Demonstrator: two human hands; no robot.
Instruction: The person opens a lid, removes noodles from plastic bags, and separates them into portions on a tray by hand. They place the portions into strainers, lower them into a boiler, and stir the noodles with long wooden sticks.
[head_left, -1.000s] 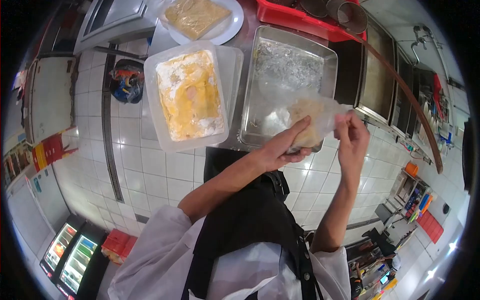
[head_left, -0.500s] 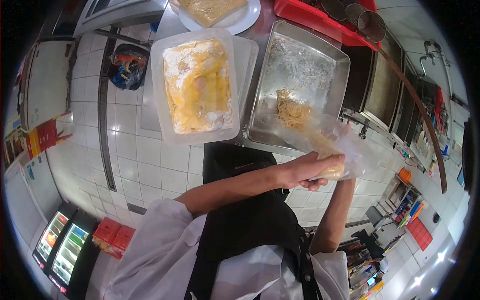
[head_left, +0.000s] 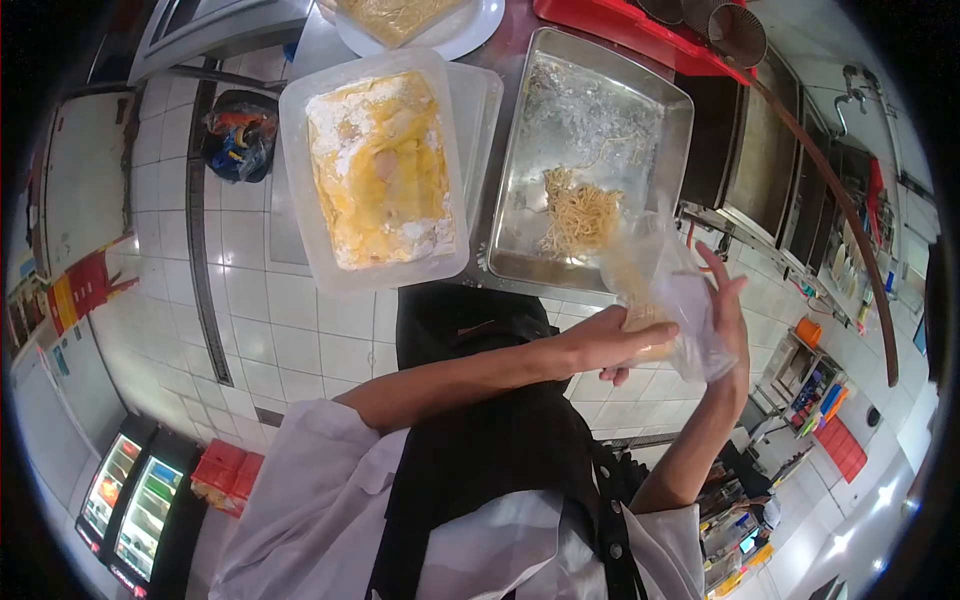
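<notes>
Floor tiles far left, wide and open, with only a black bin [head_left: 235, 140] stuffed with coloured waste standing on them. Next along, plastic tub [head_left: 375, 280] on the tabletop [head_left: 512, 45], holding a yellow floury mix [head_left: 375, 165]; near rim hangs level with the tabletop's near edge, right wall lies just beside the metal tray [head_left: 600, 110] with a narrow strip between. Tray dusted white, mostly bare at the far end; heap of noodles [head_left: 578, 212] lies toward its near right part, clear of the walls on all sides.

Below the tray's near rim, off the tabletop edge and over the floor: left hand [head_left: 612, 345], fingers closed round the lower end of a clear plastic bag [head_left: 665, 285] with more noodles bunched inside. Bag held in the air, tilted, upper end reaching up over the tray's near right corner. Right hand [head_left: 728, 315] just beside it, fingers stretched and fanned, palm against the film; cannot tell whether the thumb pinches it.

Farther right, dark fryer [head_left: 760, 160] close against the tray's right wall, leaving little room on that side.
</notes>
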